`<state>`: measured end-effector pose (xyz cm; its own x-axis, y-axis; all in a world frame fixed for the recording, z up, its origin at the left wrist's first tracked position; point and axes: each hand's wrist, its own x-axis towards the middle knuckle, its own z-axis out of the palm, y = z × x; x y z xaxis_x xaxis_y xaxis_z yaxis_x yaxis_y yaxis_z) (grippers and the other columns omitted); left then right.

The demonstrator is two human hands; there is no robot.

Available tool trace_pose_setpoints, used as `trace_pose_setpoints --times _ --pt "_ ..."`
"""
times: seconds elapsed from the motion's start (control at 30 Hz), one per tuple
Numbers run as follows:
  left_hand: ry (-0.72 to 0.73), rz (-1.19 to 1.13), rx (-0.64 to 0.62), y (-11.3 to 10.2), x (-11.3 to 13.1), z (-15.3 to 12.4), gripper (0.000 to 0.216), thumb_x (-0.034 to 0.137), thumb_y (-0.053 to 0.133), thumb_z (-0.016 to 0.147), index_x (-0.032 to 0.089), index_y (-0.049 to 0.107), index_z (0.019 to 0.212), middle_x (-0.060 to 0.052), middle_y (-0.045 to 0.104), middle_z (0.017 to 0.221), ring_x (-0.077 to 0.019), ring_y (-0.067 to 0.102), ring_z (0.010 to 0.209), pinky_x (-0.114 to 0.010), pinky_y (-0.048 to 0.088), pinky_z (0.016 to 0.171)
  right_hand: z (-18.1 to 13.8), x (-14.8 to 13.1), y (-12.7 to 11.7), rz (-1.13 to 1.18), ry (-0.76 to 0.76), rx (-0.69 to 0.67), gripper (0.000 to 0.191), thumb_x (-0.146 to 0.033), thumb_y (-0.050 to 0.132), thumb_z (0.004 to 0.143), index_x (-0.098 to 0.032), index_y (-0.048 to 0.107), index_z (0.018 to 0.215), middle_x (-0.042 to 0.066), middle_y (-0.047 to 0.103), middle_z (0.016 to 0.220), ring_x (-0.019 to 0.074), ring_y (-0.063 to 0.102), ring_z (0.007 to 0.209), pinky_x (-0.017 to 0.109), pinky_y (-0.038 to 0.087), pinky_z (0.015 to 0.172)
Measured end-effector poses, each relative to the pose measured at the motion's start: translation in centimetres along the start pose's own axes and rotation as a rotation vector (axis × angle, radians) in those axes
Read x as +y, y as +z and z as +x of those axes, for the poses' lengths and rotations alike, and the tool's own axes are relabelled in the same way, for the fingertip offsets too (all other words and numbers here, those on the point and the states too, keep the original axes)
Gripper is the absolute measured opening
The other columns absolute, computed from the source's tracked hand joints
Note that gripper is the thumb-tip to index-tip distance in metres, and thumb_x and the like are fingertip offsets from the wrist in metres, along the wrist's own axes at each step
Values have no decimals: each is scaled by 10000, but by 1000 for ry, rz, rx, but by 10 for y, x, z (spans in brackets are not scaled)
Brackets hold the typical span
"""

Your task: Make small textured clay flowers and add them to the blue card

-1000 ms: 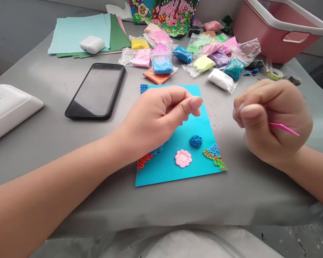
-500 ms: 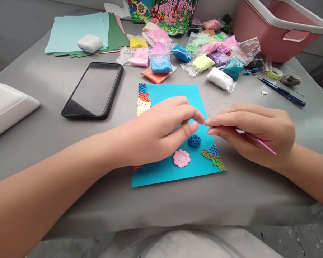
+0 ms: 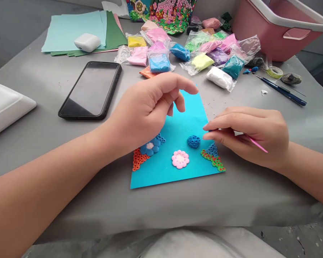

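A blue card (image 3: 183,125) lies on the grey table, with small clay rings at its corners, a pink clay flower (image 3: 180,159), a blue clay flower (image 3: 150,147) and a dark blue clay ball of rings (image 3: 194,141). My left hand (image 3: 148,107) hovers above the card, fingers loosely curled and apart, holding nothing visible. My right hand (image 3: 247,134) rests at the card's right edge, pinched around a thin pink tool (image 3: 255,143), its fingertips beside the dark blue ball.
Several bagged clay lumps (image 3: 193,57) lie behind the card. A black phone (image 3: 91,89) is to the left, a white box (image 3: 5,107) at far left, paper sheets with an earbud case (image 3: 87,42) behind, a pink bin (image 3: 280,28) and blue pens (image 3: 282,91) at right.
My left hand has lifted off the card and parted from my right fingertips, uncovering the blue flower and orange rings. My right hand has stayed low by the dark blue ball.
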<state>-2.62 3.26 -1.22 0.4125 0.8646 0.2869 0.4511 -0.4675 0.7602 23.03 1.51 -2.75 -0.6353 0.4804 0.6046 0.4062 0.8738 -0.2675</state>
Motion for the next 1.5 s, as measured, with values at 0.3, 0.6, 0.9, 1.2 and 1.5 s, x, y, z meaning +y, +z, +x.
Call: trace_pose_setpoints --times 0.3,0.6,0.9,1.2,1.5 --pt "21 -27 -158 3 3 -1 376 523 533 1085 242 539 836 -12 656 813 -172 652 786 -311 522 697 0 0 1 1 24 -5 114 -248 768 1028 -216 726 928 -12 728 748 105 634 608 242 554 591" --pt "71 -1 -504 -4 -3 0 220 239 718 939 264 577 1107 -27 744 1212 -205 715 1061 -331 568 895 1 0 -8 9 -49 14 56 -202 802 991 -254 801 1012 23 762 844 133 702 664 259 599 604" --pt "87 2 -484 2 -3 2 165 190 677 944 247 523 959 0 757 1123 -187 721 1030 -312 522 851 -8 3 -1 63 -98 -103 233 -122 752 1003 -268 829 1167 18 694 978 95 604 642 269 524 561" --pt "20 -113 -391 5 -6 0 228 256 687 934 263 460 917 -3 799 1129 -183 753 1006 -335 565 868 -6 2 1 21 -40 -75 229 -176 756 1022 -291 824 1208 6 725 969 107 659 700 272 551 605" --pt "-21 -184 -379 6 -4 0 278 256 726 914 265 450 887 -6 813 1148 -197 770 1042 -380 589 913 -4 4 3 49 -31 -83 216 -174 747 1027 -267 816 1209 40 734 979 128 689 717 282 569 594"
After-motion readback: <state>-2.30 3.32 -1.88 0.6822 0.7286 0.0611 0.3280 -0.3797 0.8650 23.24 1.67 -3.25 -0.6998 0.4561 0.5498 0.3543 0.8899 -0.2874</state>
